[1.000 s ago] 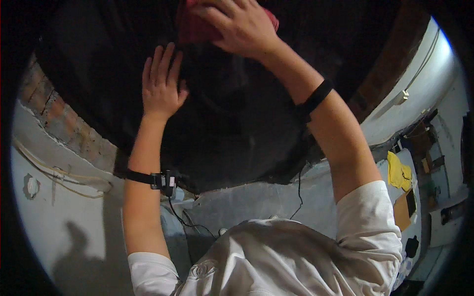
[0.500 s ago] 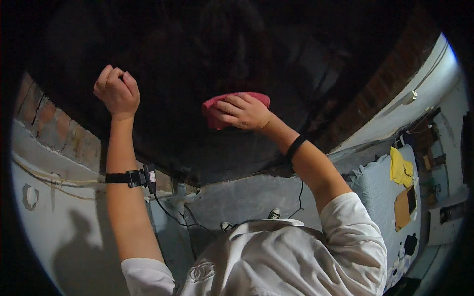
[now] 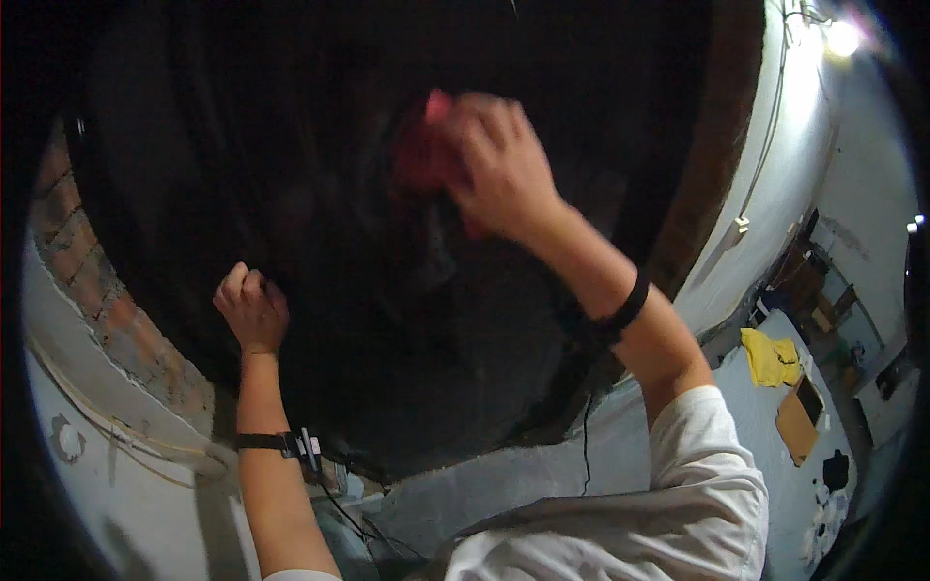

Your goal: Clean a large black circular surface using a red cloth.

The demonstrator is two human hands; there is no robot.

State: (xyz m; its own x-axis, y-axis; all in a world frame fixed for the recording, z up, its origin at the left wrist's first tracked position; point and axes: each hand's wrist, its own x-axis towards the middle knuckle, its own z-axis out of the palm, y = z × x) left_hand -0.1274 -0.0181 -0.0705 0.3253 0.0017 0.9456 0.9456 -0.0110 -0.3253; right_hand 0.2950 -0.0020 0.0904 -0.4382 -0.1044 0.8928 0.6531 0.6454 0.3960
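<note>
A red cloth is under my right hand, whose fingers are bent over it. The hand holds it against a large dark, glossy surface that looks like a window pane and shows faint reflections. Motion blurs the cloth and the fingertips. Lower and to the left, my left hand is closed with its fingers curled in, near the same dark surface. Nothing shows in it, and I cannot tell whether it touches the surface. Black straps circle both of my forearms.
Exposed brick edges the dark surface on the left, with yellowish cables below. A pale sill runs underneath. At the right, a bed-like surface carries a yellow cloth and a brown cardboard piece. A lamp shines at upper right.
My right hand has moved up with the red cloth across the dark surface. My left hand appears lower in the picture, still closed. The whole view has also shifted, bringing the lamp in.
</note>
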